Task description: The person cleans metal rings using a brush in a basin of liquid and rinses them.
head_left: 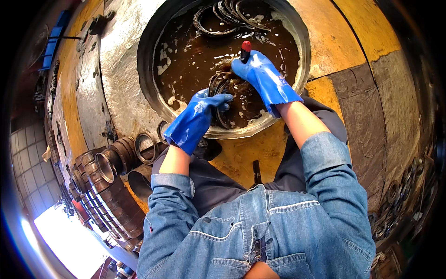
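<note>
My left hand [197,111], in a wet blue rubber glove, grips several thin dark metal rings [214,88] at the near side of a large round metal basin [147,69]. The rings stand partly in murky brown liquid [186,51] with patches of foam. In a matching glove, my right hand [258,69] is closed around a tool with a black handle and a red end [245,46]. The red end points away from me. The tool's working end is down by the rings, blurred and hard to make out. More loose rings [209,32] lie in the liquid at the far side.
Cylindrical metal sleeves and wide rings [107,165] stand in rows on the left. Dark metal parts [402,190] lie piled at the right. The floor has worn yellow and grey plates [344,28]. My knees flank the basin's near edge.
</note>
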A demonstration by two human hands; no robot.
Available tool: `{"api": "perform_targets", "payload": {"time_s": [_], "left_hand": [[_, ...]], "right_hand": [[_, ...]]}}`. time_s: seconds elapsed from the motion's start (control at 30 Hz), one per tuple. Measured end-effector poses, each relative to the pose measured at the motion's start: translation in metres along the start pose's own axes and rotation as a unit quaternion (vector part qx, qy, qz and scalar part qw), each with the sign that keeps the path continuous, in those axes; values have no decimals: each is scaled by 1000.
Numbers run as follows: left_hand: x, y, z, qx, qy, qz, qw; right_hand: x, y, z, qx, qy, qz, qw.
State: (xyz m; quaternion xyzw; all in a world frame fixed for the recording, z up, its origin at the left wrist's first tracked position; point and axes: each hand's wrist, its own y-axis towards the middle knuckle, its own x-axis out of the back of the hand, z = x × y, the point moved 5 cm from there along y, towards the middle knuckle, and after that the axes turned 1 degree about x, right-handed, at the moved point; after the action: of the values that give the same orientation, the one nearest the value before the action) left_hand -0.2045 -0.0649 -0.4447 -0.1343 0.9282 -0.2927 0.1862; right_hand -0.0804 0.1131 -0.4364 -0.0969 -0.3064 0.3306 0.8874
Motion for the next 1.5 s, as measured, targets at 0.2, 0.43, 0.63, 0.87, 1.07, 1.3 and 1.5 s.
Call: {"api": "perform_targets", "payload": {"time_s": [0.2, 0.43, 0.63, 0.87, 1.07, 1.3, 1.5], "left_hand": [[-4, 28, 14, 16, -36, 43, 998], [-22, 31, 8, -95, 34, 32, 994], [6, 28, 12, -1, -85, -13, 996], [39, 26, 28, -96, -1, -62, 993], [17, 11, 11, -42, -51, -41, 997], [49, 34, 38, -107, -108, -41, 988], [5, 6, 3, -51, 9, -3, 999]], "right_hand": [[34, -18, 0, -50, 51, -42, 997], [70, -15, -6, 10, 128, -89, 988], [45, -14, 17, 53, 171, 39, 983], [-46, -8, 34, 124, 104, 243, 957], [-14, 28, -21, 47, 44, 24, 998], [-41, -10, 41, 172, 88, 191, 962], [9, 7, 8, 27, 21, 29, 999]]}}
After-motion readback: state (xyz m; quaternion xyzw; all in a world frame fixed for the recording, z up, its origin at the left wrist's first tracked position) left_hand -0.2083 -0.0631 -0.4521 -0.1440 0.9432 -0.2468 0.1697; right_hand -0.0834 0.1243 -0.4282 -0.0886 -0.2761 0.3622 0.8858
